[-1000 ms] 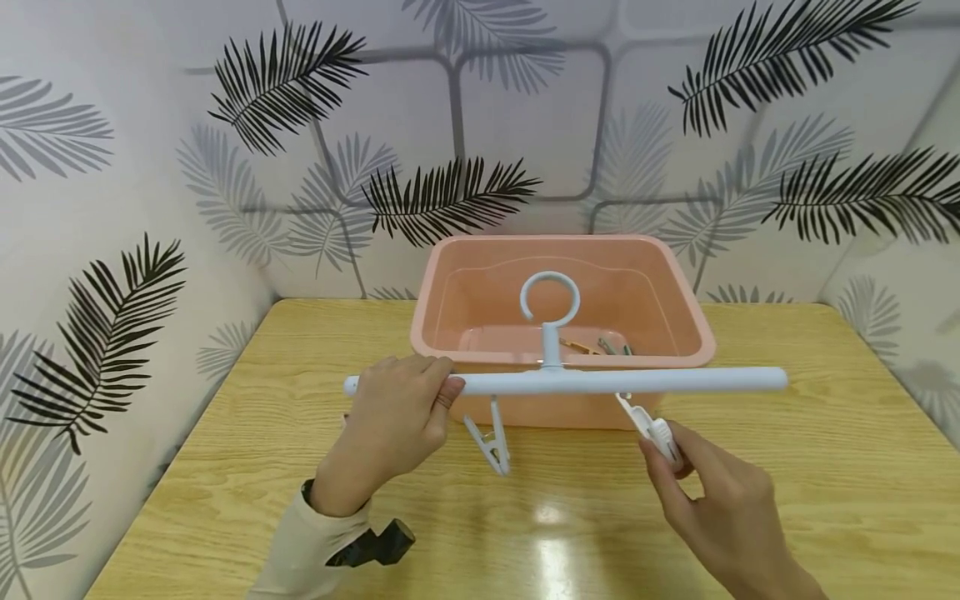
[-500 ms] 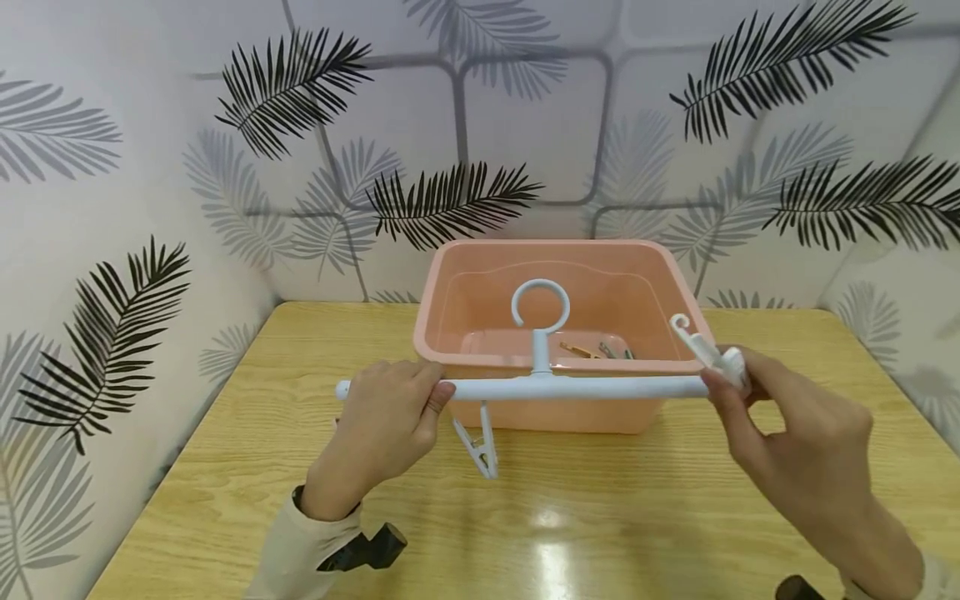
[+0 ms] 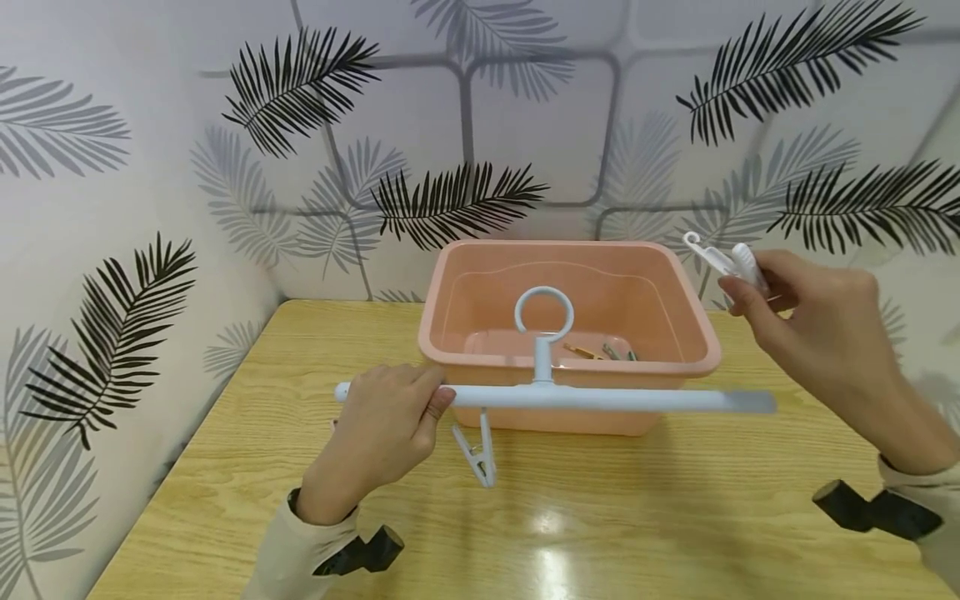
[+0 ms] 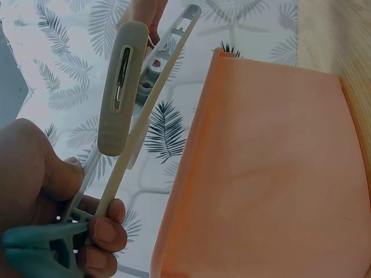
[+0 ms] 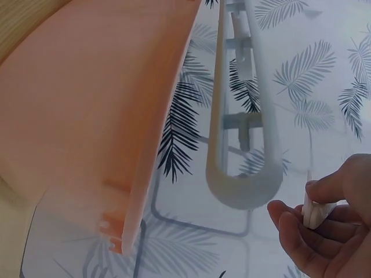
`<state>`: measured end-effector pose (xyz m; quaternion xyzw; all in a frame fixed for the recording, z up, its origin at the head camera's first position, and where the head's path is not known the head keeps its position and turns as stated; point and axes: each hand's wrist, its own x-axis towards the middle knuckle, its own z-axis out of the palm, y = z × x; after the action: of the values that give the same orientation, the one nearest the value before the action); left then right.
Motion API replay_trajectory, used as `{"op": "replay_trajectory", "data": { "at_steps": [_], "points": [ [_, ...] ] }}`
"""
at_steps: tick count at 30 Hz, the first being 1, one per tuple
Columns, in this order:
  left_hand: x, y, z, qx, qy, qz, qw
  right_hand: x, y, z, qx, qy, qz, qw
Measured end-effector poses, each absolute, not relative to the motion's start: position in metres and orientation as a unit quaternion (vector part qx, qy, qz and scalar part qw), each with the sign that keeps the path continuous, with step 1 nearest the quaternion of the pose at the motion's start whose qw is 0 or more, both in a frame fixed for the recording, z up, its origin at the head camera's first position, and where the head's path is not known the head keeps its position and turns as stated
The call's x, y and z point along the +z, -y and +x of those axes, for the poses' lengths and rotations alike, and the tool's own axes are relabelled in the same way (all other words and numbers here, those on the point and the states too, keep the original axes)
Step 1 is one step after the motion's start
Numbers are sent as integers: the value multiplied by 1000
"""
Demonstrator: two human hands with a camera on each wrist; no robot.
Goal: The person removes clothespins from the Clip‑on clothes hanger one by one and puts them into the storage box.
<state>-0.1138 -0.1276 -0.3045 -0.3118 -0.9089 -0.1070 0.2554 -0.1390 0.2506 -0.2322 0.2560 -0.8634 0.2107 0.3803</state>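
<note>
The pale hanger [image 3: 637,400] is held in the air over the near side of the pink tub [image 3: 652,367], its bar laid crosswise, roughly parallel to the tub's front rim, with the ring hook upward. The bar is gripped near its left end by the left hand [image 3: 386,429], whose fingers are curled over it; the right end is left unsupported. A light clip [image 3: 477,454] is hung beneath, just beside the left hand.

The white hooked clip [image 3: 738,265] is pinched between thumb and fingers of the right hand [image 3: 821,329], its hook pointed up and leftward. In the head view the bar's free end is seen below the white clip, apart from it; that end is approached more nearly by the right hand than by the left.

Small clips [image 3: 581,352] are seen on the tub's floor. The tub is set on the wooden table [image 3: 450,542].
</note>
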Motion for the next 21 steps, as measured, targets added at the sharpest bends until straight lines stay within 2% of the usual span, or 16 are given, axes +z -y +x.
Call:
{"op": "replay_trajectory", "data": {
  "at_steps": [21],
  "points": [
    [-304,123,-111,-111,905,-324,251,-245,-259,-210,178,895,266,311]
  ]
}}
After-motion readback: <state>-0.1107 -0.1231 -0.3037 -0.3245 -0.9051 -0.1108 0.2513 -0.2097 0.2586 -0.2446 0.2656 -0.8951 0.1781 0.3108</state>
